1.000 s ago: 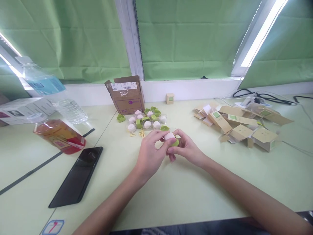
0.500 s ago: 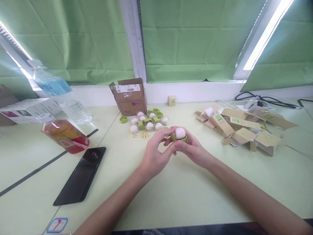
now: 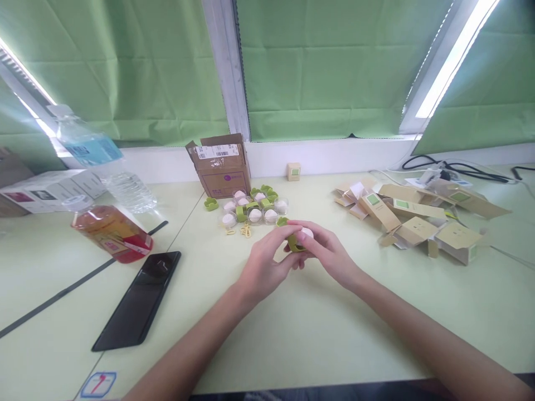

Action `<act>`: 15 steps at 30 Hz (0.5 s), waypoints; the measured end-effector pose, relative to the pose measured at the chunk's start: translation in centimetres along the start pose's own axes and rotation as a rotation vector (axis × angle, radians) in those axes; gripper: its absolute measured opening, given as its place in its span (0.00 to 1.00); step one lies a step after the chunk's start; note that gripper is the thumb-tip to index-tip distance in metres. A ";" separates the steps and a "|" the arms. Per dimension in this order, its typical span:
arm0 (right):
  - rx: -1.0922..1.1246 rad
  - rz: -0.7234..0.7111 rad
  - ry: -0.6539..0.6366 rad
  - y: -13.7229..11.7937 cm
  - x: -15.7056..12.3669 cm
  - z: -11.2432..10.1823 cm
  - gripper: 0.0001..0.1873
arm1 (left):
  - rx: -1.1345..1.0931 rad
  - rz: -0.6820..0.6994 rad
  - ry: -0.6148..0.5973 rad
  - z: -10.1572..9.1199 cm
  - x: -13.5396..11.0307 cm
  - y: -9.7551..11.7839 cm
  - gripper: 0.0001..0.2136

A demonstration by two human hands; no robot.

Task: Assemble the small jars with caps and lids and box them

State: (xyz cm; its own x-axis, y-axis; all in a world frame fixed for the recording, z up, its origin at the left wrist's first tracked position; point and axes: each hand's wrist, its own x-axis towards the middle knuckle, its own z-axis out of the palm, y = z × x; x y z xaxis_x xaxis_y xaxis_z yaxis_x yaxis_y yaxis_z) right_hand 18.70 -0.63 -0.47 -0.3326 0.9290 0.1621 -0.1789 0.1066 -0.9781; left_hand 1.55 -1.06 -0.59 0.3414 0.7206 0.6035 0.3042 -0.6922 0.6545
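Lying nearest, at the lower left of the pale table [image 3: 317,345], is one label [image 3: 98,384] with a red mark. Beyond it rests one black phone [image 3: 137,303]. At the middle, the person's two hands meet above the table. The left hand [image 3: 265,253] grasps one green holder [image 3: 296,245] between thumb and fingers. The right hand [image 3: 330,253] closes round the same holder from the other side, its thumb pressed on one white rounded piece [image 3: 307,233] that sits in the holder.

Two bottles stand to the left: one of amber drink [image 3: 112,231] and, behind it, one of clear water [image 3: 106,159]. Just past the hands lie a few yellow pieces [image 3: 246,230], too small to count. Next comes a cluster with seven white pieces [image 3: 254,215] showing, in clear cups [image 3: 281,206]; the green parts [image 3: 211,204] among them overlap too much for a sure count. On the right is one heap of opened cartons [image 3: 416,231], likewise overlapping.

Farther back are one open brown box [image 3: 223,167], one small tan box [image 3: 293,171] and some black cables [image 3: 455,167]. Four panels of green blind [image 3: 346,72] hang behind everything.
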 end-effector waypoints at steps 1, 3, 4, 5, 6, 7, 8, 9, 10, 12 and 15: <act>-0.002 -0.012 0.006 0.0 0.0 0.0 0.24 | 0.007 -0.007 -0.002 0.0 0.0 0.0 0.18; -0.024 -0.048 0.021 0.2 -0.1 0.1 0.22 | 0.043 -0.007 -0.011 0.1 -0.1 0.0 0.20; -0.045 -0.067 0.022 0.3 -0.2 0.1 0.22 | 0.068 -0.005 -0.011 0.1 -0.2 0.0 0.21; -0.070 -0.082 0.016 0.4 -0.3 0.1 0.21 | 0.089 -0.005 -0.009 0.1 -0.3 0.0 0.21; -0.094 -0.094 0.003 0.5 -0.4 0.1 0.20 | 0.101 -0.011 -0.007 0.2 -0.3 0.0 0.20; -0.113 -0.101 -0.011 0.6 -0.4 0.1 0.20 | 0.101 -0.023 -0.005 0.2 -0.3 0.0 0.19; -0.123 -0.105 -0.026 0.6 -0.4 0.1 0.20 | 0.089 -0.038 -0.003 0.1 -0.3 0.1 0.16; -0.121 -0.103 -0.039 0.6 -0.5 0.1 0.21 | 0.069 -0.049 0.001 0.1 -0.3 0.1 0.14; -0.108 -0.099 -0.051 0.5 -0.5 0.1 0.21 | 0.046 -0.056 0.006 0.0 -0.3 0.2 0.12; -0.065 -0.098 -0.061 0.2 -0.5 0.2 0.23 | -0.001 -0.055 0.020 -0.1 -0.2 0.3 0.10; -0.028 -0.117 -0.051 -0.2 -0.7 0.3 0.23 | -0.080 -0.039 0.019 -0.3 -0.1 0.1 0.10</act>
State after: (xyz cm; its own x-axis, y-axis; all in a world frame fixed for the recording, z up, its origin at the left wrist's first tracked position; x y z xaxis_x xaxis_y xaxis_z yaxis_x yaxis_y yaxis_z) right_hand 18.70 -1.41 -0.38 -0.3582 0.8904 0.2807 -0.1937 0.2233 -0.9553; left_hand 1.33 -1.20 -0.43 0.3140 0.7478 0.5849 0.2444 -0.6590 0.7114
